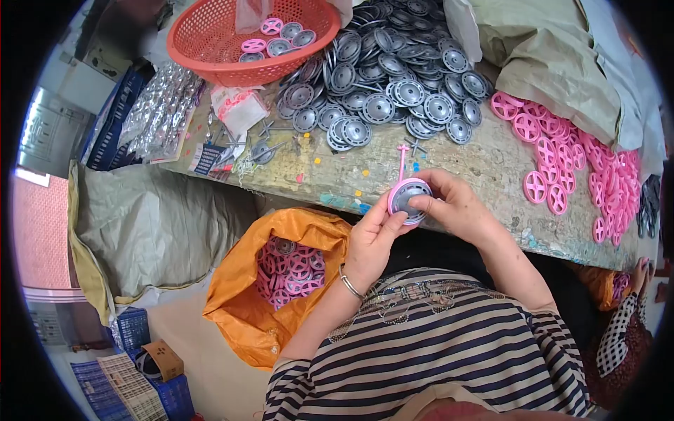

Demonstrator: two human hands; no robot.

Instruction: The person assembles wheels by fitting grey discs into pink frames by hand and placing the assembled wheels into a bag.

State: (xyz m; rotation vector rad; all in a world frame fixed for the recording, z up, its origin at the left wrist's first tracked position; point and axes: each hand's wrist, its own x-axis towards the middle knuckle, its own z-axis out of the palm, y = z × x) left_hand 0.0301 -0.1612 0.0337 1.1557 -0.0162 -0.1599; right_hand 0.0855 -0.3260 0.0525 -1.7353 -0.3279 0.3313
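Note:
Between my two hands, just over the table's front edge, is a small toy wheel with a pink rim and a grey hubcap-like disc in it. My left hand grips its lower left side between thumb and fingers. From the upper right, my right hand closes on it, thumb on the grey disc. A pink stick-like piece lies on the table right behind the wheel. Nearby beyond it spreads a big heap of grey discs. Pink spoked rings are piled to the right.
A red basket with a few discs and rings stands at the back left. Below the table, an orange sack holds pink-and-grey wheels. Grey-green sacks lie at the back right. At the far right, another person's arm shows.

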